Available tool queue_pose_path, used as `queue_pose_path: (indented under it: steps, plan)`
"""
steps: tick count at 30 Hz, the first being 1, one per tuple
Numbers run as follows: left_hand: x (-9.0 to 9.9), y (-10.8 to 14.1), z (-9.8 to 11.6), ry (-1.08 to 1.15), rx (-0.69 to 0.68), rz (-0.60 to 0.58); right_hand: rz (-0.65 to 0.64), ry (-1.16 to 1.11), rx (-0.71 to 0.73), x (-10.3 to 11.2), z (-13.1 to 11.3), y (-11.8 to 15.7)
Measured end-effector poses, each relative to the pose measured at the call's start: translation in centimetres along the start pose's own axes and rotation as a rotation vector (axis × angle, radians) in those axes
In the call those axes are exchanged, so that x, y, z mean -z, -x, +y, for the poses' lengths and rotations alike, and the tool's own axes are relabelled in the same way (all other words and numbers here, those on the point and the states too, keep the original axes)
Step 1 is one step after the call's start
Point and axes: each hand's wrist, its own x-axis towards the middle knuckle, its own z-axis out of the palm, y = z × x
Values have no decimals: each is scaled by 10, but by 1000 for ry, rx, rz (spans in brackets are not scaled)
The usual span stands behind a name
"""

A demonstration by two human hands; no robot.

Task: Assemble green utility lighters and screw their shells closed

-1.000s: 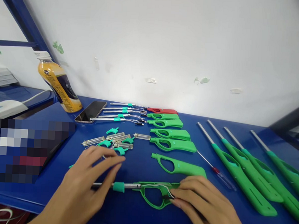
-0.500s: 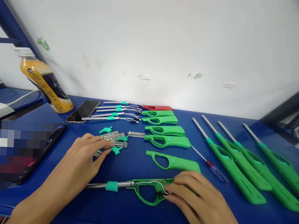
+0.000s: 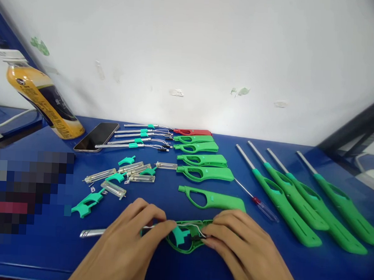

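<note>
Past the left hand's (image 3: pixel 130 237) outer edge a metal tube (image 3: pixel 92 233) pokes out over the blue table (image 3: pixel 52 254). That hand has thumb and forefinger pinched on a teal trigger (image 3: pixel 180 235), held at the finger loop of an open green shell (image 3: pixel 183 251); whether the two touch, I can't tell. The shell lies between both hands, its right end hidden under the right hand (image 3: pixel 241 243), whose thumb and fingers are closed on a black piece (image 3: pixel 197 237) with white wire. Further right lie four green lighters (image 3: pixel 291 214).
</note>
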Motion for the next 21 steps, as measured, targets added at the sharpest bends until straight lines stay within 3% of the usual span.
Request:
queue_pose_path:
  steps: [8, 21]
  plan:
    - [-15, 1, 5, 11, 0, -115, 2, -8, -10, 1, -3, -1]
    - [-24, -2, 8, 123, 37, 1, 4, -40, -35, 3, -2, -1]
